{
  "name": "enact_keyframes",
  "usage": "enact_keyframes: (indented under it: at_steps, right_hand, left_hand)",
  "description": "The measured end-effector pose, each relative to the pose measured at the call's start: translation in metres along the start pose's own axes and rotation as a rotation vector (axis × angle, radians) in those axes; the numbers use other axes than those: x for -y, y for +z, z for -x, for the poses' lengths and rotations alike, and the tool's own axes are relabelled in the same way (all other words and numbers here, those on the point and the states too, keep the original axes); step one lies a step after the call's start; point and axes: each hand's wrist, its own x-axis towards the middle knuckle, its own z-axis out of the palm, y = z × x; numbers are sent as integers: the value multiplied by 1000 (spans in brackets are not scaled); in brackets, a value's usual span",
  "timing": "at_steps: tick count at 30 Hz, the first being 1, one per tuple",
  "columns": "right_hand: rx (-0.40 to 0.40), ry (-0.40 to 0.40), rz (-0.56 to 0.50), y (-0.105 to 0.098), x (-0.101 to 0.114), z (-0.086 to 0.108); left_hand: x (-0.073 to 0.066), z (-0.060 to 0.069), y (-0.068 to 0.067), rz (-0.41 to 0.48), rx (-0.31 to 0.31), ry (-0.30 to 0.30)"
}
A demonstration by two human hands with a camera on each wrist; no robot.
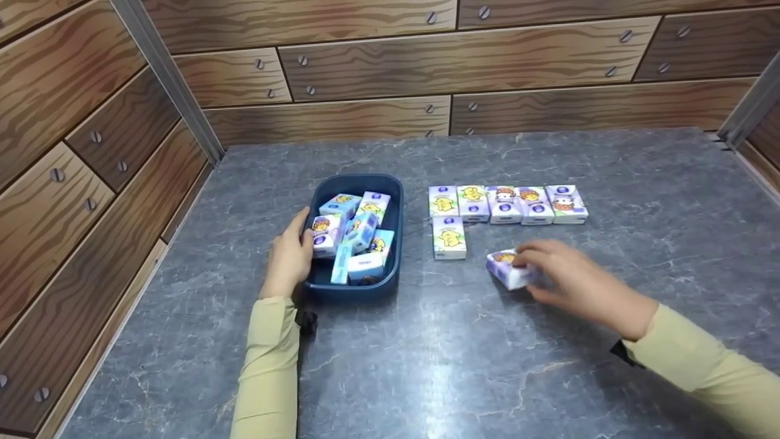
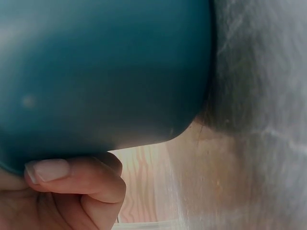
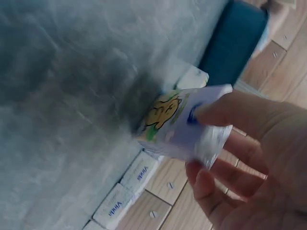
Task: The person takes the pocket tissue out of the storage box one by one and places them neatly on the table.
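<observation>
Here, a printed pack (image 1: 503,269) juts from the pinching right grip (image 1: 570,279), the left grip (image 1: 289,256) clasping a bin (image 1: 353,294).

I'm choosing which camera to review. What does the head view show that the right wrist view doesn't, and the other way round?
Only the head view: the whole row of five packs with their printed tops, the right sleeve, and the full opening of the blue box.

Only the right wrist view: the palm side of the right hand and readable "Vinda" lettering on packs.

Both: the right hand holding one pack, the blue box, table and wooden wall.
</observation>
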Motion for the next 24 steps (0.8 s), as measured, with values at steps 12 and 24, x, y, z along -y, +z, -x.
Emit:
enact_keyframes:
  at_steps: [12,24]
  right_hand:
    - [85,-14,74,21,8,-18]
    - [84,4,-5,21,-9,-58]
  left_hand:
    - [4,2,-4,-2,-10,8]
    - [-1,0,1,0,-11,0]
